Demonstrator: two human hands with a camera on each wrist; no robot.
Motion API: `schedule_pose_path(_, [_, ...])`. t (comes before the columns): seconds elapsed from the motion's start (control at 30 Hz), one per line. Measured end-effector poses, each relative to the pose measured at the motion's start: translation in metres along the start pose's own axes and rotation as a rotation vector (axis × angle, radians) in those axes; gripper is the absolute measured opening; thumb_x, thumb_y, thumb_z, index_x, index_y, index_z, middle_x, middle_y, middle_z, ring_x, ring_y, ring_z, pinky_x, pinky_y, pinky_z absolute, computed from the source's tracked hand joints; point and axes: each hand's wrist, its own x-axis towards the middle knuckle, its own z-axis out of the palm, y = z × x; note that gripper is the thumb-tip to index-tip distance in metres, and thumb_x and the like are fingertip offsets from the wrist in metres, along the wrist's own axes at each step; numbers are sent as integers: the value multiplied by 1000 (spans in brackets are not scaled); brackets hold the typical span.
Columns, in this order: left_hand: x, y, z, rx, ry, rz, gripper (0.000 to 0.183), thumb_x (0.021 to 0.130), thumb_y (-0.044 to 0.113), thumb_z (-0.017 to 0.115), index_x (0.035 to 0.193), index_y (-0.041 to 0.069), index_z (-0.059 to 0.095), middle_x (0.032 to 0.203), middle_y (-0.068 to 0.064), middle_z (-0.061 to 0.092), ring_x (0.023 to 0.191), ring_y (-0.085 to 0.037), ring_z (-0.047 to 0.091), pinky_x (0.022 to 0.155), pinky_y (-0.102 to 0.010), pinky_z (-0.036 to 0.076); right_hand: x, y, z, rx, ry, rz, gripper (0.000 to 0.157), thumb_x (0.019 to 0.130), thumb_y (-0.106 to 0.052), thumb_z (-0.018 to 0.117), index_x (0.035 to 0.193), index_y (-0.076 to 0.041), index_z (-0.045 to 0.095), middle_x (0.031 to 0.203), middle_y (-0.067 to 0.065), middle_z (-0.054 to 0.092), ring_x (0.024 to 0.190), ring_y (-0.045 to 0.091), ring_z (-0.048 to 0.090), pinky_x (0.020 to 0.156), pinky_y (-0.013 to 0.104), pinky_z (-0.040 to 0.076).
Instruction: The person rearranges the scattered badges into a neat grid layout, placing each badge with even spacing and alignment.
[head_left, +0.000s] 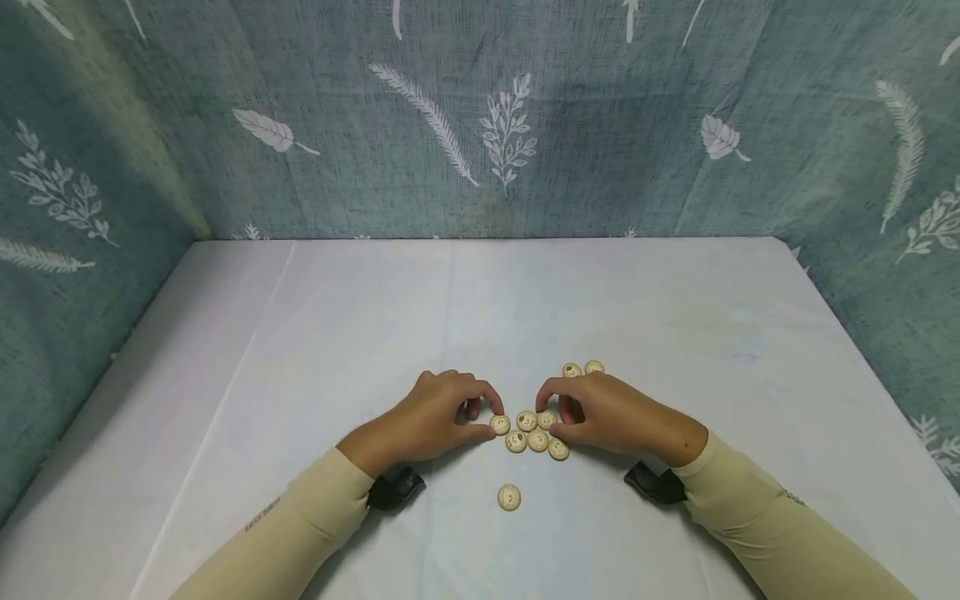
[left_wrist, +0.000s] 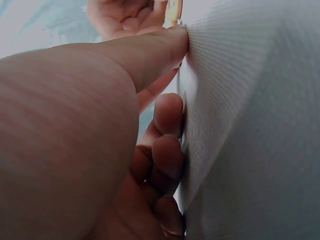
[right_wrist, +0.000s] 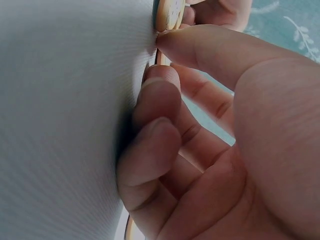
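In the head view, my left hand [head_left: 444, 414] pinches a small round wooden disc [head_left: 500, 425] between thumb and forefinger, flat on the table. My right hand [head_left: 606, 408] has its thumb and forefinger around another such disc [head_left: 546, 419] at the right of a cluster. Several pale discs with printed marks lie close together between the hands, among them one at the front [head_left: 516, 442] and one by the right thumb [head_left: 558, 449]. In the right wrist view the thumb and fingertips touch the cloth beside a disc [right_wrist: 173, 15]. The left wrist view shows the curled lower fingers [left_wrist: 168, 155].
Nearer the front edge lies a single disc [head_left: 509, 497]. Two more discs [head_left: 594, 367] sit just beyond the right hand. A white cloth covers the table [head_left: 360, 317], and a green leaf-patterned curtain [head_left: 600, 150] hangs at its back and sides.
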Motion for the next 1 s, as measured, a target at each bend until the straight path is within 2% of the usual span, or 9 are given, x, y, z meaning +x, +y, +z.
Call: schedule_pose_path(1.0, [-1, -1, 2, 6, 13, 0, 19, 85, 36, 79, 100, 33, 68, 76, 16, 52, 74, -4, 47, 77, -35, 31, 1, 1, 1, -4, -9, 14, 17, 86, -15, 76, 98, -19, 65, 66, -14, 50, 59, -2, 45, 60, 20, 42])
